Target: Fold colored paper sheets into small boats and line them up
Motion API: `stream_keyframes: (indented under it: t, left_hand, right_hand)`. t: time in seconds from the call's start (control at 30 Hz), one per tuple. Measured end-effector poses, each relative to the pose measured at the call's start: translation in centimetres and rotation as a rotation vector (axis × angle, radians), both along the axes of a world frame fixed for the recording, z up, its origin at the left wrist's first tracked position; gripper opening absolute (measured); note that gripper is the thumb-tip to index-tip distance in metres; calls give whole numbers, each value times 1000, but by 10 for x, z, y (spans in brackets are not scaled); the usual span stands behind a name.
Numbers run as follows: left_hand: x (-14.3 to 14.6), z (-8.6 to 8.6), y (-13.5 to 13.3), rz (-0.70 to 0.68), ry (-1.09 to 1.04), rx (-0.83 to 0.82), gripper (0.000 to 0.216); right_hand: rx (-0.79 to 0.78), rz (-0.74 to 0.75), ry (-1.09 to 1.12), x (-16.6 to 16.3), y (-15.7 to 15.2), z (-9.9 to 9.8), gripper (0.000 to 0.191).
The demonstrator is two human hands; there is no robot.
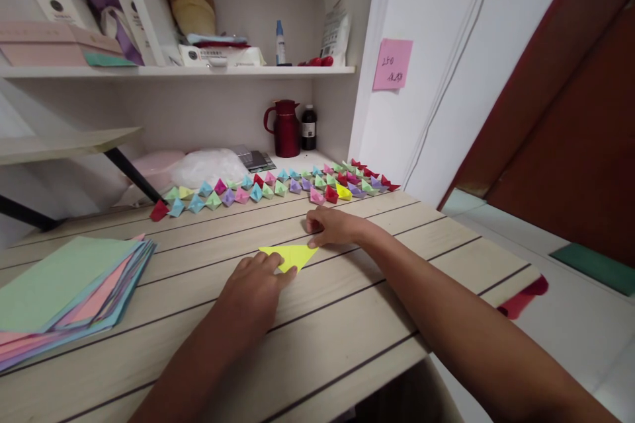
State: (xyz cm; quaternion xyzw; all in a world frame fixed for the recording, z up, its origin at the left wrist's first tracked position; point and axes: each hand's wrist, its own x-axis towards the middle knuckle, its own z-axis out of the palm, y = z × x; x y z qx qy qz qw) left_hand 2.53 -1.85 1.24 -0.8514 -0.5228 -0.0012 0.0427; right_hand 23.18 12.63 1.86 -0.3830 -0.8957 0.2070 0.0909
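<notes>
Yellow folded paper [301, 255] lay on bench [342, 337], between hands. Left hand [255, 284]: fingers loose, pressing it down, not gripping. Right hand [335, 226]: fingers curled, thumb at right corner; couldn't tell if pinching. Red jug [286, 132], contents hidden, stood beside dark bottle [308, 144], white label [308, 129] unreadable. Pink note [391, 66] read "250"; line 2 illegible.

Can't see all of the yellow paper [299, 255], partly covered by the left hand [255, 283]! Getting the paper stack [69, 291] cut off by the left edge. Can't make out the lower scrawl [395, 77] on the pink note [391, 67], nor the label [308, 130] on the dark bottle [308, 116]. Only glimpsing a red object [528, 297] behind the worktop [342, 350].
</notes>
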Motion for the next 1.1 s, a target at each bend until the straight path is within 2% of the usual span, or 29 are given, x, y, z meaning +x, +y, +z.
stream_keyframes:
  t: [0.07, 0.23, 0.33, 0.43, 0.63, 0.9, 1.03, 1.1]
  left_hand:
    - [-1, 0, 1, -4, -6, -11, 54]
    - [-2, -1, 0, -5, -1, -18, 53]
    - [-1, -2, -1, -1, 12, -8, 52]
    - [1, -1, -2, -7, 20, 6, 49]
    - [7, 7, -8, 2, 36, -18, 47]
    - [14, 8, -14, -31, 24, 38, 41]
    - [13, 4, -13, -49, 10, 74, 40]
    - [12, 1, -12, -61, -26, 97, 39]
  right_hand:
    - [-11, -32, 7, 5, 5, -1, 25]
    - [130, -168, 88, 0, 8, -9, 16]
    - [151, -109, 107, -17, 0, -12, 19]
    - [158, 17, 98, -31, -13, -10, 28]
    - [21, 114, 49, -32, -24, -4, 29]
    - [-166, 152, 145, -31, -29, -2, 33]
    - [-222, 85, 192, -35, -35, -3, 52]
    - [-234, 40, 206, -38, -37, -5, 49]
